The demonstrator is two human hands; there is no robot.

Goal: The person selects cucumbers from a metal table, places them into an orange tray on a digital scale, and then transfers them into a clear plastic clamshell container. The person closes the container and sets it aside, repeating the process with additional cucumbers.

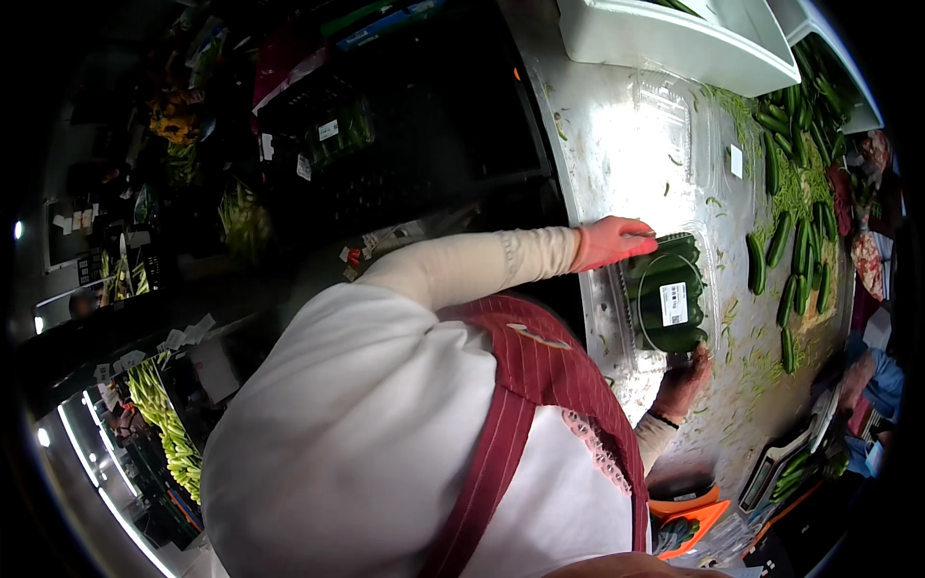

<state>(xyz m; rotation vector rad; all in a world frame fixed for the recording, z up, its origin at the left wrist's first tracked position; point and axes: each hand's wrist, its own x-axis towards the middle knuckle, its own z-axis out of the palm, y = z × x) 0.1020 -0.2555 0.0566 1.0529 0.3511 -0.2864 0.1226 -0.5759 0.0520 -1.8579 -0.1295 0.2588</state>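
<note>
A clear plastic clamshell (654, 289) packed with green cucumbers, bearing a white printed label (673, 304), lies on the metal worktable before me. My left hand (616, 243), in a pinkish glove, grips its far-left end, fingers over the edge. At the opposite end my right hand (683, 386), gloved alike, holds the corner; its fingertips are partly hidden by shadow and plastic. Around the pack shows more clear plastic, seemingly stacked lids or trays. An empty-looking clear container (668, 123) rests to the left, near a small white label (736, 160).
Loose cucumbers (802, 246) and green trimmings spread across the far side. White bins (679, 43) stand at the left. Orange containers (690, 524) are at the right. Across the table, a person in blue sleeves (883, 383) is near. A dark crate (433, 108) holds another cucumber pack (340, 137).
</note>
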